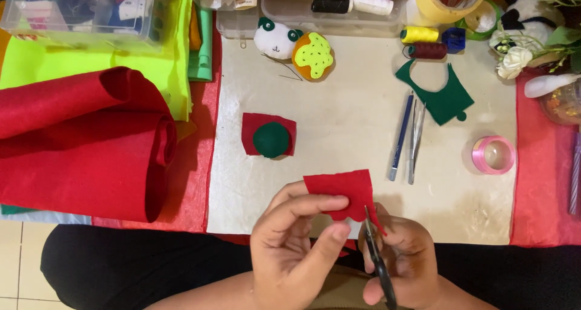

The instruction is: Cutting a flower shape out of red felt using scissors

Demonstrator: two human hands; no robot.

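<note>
— What do the hands hold?
— The left hand [295, 237] pinches a red felt piece [342, 192] between thumb and fingers, at the table's near edge. The right hand [402, 258] is clenched on scissors [378, 258], blades at the felt's scalloped lower edge.
— And around them?
— A green dome on a red square [269, 134] lies mid-table. A pen [400, 137] and tweezers [414, 143] lie right of it, a pink ribbon roll [493, 154] further right. A red felt roll [85, 146] sits at the left edge.
</note>
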